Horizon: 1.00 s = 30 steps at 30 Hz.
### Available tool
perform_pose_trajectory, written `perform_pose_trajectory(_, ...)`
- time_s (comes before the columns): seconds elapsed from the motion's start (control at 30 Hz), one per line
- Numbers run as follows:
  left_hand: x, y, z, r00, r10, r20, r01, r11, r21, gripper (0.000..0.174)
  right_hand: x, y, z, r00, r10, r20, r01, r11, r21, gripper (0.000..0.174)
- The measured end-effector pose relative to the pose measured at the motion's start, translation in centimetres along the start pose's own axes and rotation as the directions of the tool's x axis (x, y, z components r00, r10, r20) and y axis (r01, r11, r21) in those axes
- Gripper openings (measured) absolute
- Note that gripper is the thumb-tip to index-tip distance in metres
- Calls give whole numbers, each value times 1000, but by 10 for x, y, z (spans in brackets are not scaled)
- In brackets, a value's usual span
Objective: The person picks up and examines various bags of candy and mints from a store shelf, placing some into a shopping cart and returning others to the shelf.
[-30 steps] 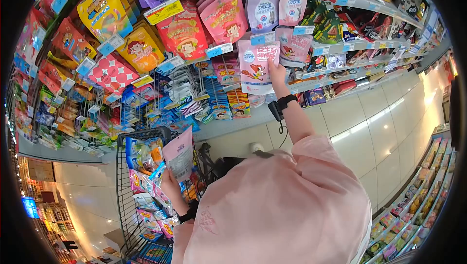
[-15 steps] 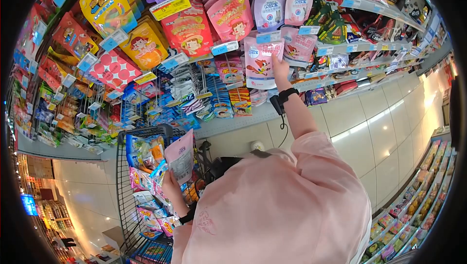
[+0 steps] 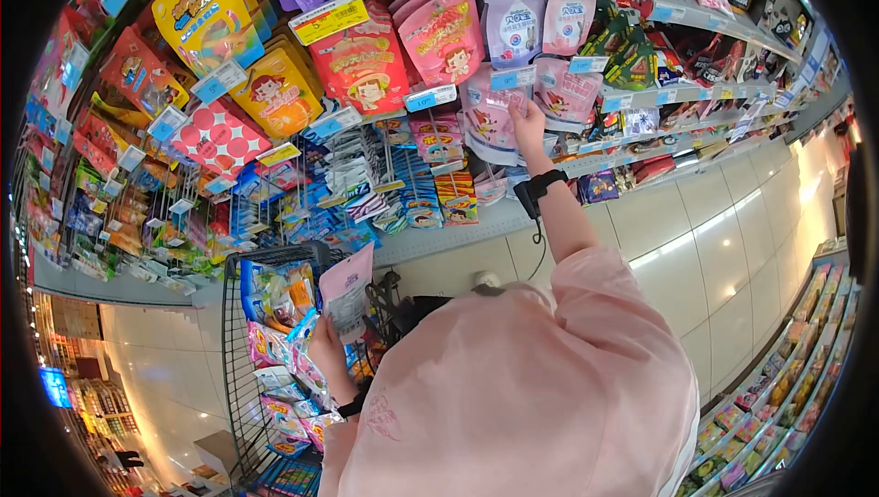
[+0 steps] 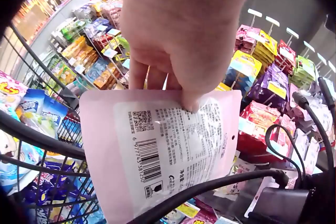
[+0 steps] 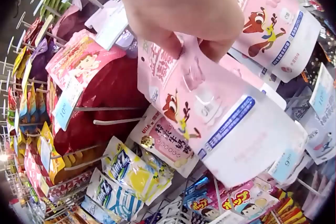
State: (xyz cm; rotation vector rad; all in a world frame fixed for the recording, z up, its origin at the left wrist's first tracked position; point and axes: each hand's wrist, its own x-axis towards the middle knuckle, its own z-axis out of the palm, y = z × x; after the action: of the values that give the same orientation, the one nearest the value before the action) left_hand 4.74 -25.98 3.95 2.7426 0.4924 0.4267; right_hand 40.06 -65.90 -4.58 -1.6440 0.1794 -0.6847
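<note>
My left hand holds a pink candy pouch by its edge, over the shopping cart. In the left wrist view, thumb and fingers pinch the top of this pouch, whose white back label carries a barcode. My right hand reaches to the shelf and pinches another pink candy pouch, just under a blue price tag. Seen from the right wrist, this pouch has a fox-like cartoon and a blue stripe, with thumb and fingers at its upper edge. A similar pink pouch hangs beside it.
The wire cart holds several colourful candy bags. Red pouches, yellow pouches and lilac pouches hang on the rack around the right hand. Bare metal hooks stick out nearby. Tiled floor lies to the right.
The pouch in my right hand has shifted back toward the rack and now tilts. My left hand keeps its pouch over the cart. The head view has turned slightly, so the shelves appear further right.
</note>
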Motion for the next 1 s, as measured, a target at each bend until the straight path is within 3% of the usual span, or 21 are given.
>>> perform_pose_trajectory(0.07,2,-6,6,1000,8,-9,-9,1000,-29,14,0,-7,-2,998,28,56,-32,997,75,27)
perform_pose_trajectory(0.13,4,-14,15,1000,13,-18,-14,998,-58,14,-3,-12,-10,958,177,224,-162,983,-82,28)
perform_pose_trajectory(0.17,4,-19,19,999,30,-17,-31,998,-51,14,-4,-17,-10,958,178,223,-163,983,-84,28)
perform_pose_trajectory(0.23,5,-21,21,999,49,-13,-50,998,-46,14,-9,-27,-6,937,-15,348,113,959,-262,27)
perform_pose_trajectory(0.27,7,-19,20,999,36,14,-36,999,-31,15,-13,-43,-5,925,-136,355,237,936,-260,29)
perform_pose_trajectory(0.3,8,-17,19,999,24,42,-23,1000,-16,15,-12,-51,-6,925,-136,354,238,935,-263,29)
perform_pose_trajectory(0.37,11,-16,18,998,20,54,-19,1000,-12,15,-10,-59,-7,900,93,427,-22,986,-168,30)
perform_pose_trajectory(0.4,11,-16,18,998,14,63,-14,1000,-7,15,-11,-52,-6,919,65,389,-76,997,13,30)
perform_pose_trajectory(0.43,11,-16,17,998,11,65,-11,1000,-8,15,-12,-49,-7,918,67,392,-77,997,10,30)
perform_pose_trajectory(0.5,12,-16,16,998,18,52,-17,1000,-11,15,-12,-44,-9,932,248,263,-282,954,102,28)
perform_pose_trajectory(0.67,9,-25,19,1000,11,10,-11,998,-66,15,-9,-28,-18,976,197,91,-216,921,325,25)
perform_pose_trajectory(0.77,9,-26,18,1000,17,-16,-19,995,-102,16,-6,-24,-19,959,274,76,-284,899,333,26)
perform_pose_trajectory(1.0,13,-24,13,1000,-16,5,17,994,-111,16,-1,-8,0,964,259,-54,-238,939,246,28)
